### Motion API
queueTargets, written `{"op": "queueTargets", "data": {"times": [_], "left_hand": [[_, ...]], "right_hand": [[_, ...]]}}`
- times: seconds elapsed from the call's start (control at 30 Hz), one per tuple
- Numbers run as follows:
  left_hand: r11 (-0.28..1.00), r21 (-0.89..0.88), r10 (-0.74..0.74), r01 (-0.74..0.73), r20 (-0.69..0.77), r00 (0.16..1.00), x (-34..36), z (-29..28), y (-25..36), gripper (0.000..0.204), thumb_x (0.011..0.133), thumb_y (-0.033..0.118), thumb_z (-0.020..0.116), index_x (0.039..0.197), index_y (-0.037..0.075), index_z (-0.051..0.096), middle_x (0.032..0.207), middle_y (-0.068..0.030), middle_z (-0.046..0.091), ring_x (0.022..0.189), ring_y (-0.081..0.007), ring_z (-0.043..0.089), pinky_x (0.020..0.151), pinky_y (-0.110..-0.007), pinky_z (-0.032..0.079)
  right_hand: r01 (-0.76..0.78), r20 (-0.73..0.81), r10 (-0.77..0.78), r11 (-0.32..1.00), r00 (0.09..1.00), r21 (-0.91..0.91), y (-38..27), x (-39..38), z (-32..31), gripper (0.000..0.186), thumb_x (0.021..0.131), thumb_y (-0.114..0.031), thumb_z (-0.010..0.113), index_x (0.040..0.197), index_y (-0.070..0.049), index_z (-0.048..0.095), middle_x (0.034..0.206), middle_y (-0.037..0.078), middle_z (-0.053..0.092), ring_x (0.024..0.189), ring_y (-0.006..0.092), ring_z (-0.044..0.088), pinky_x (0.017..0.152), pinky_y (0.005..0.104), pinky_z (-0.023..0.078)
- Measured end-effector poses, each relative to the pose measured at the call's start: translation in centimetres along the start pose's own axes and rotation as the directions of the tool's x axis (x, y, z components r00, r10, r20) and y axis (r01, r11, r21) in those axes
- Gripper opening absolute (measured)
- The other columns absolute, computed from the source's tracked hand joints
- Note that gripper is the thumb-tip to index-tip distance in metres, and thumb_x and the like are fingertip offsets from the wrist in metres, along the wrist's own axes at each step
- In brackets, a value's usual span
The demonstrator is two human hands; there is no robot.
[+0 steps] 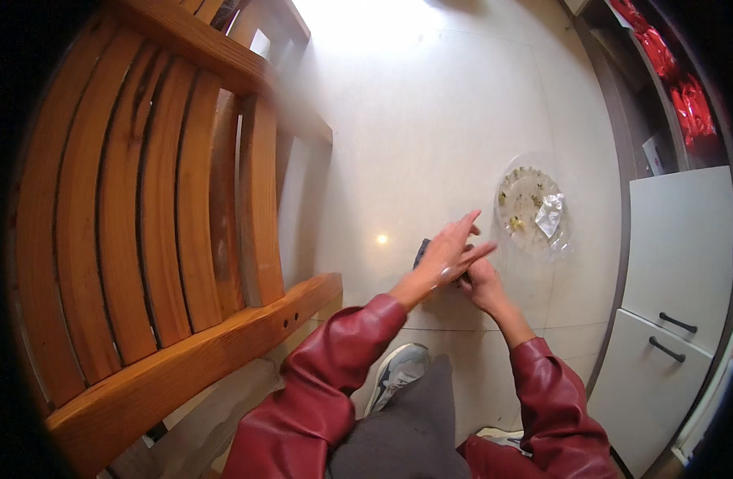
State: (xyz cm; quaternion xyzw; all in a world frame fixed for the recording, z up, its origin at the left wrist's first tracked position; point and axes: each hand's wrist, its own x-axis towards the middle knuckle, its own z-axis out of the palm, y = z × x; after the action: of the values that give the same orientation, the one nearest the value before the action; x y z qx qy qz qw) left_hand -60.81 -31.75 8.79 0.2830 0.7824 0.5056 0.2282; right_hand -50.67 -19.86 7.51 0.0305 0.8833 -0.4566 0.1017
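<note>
Over the pale floor my left hand (448, 254) reaches across in front of me, fingers stretched out and apart. Just beside and below it is my right hand (483, 284), its fingers curled in under the left hand; what they close on is mostly hidden. A dark, textured thing (420, 253) shows at the left edge of my left hand, too covered to name. Right of both hands, a round plate covered in clear plastic (516, 233) lies on the floor. It carries small green and yellowish scraps and a crumpled white wrapper (550, 215).
A slatted wooden bench (183, 199) fills the left side. Along the right stands a cabinet with white doors (671, 263) and dark handles, with red packages (692, 112) on the shelf above. My shoe (400, 375) is on the tiled floor below my hands.
</note>
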Motion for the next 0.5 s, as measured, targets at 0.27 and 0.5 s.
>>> {"op": "queueTargets", "data": {"times": [0.27,0.5], "left_hand": [[0.793,0.61,0.029,-0.009,-0.023,0.999,-4.8,-5.2,-1.9,0.062,0.082,0.005,0.062,0.142,0.013,0.049,0.1,-0.0107,0.068,0.092,-0.0283,0.065,0.083,-0.04,0.051],[0.731,0.665,0.078,0.155,-0.307,0.948,-4.5,-7.8,-5.0,0.047,0.085,-0.001,0.054,0.13,0.009,0.057,0.11,-0.0103,0.063,0.103,-0.0305,0.063,0.085,-0.043,0.052]], "right_hand": [[0.151,0.026,-0.15,0.952,0.988,-0.266,-4.3,5.6,-2.7,0.03,0.085,-0.004,0.052,0.111,-0.011,0.065,0.104,0.01,0.065,0.103,0.0336,0.06,0.084,0.0435,0.052],[0.259,-0.041,-0.303,0.872,0.952,-0.416,-4.5,11.3,3.6,0.03,0.086,-0.009,0.055,0.113,-0.015,0.067,0.104,0.004,0.064,0.103,0.0274,0.059,0.087,0.0396,0.05]]}}
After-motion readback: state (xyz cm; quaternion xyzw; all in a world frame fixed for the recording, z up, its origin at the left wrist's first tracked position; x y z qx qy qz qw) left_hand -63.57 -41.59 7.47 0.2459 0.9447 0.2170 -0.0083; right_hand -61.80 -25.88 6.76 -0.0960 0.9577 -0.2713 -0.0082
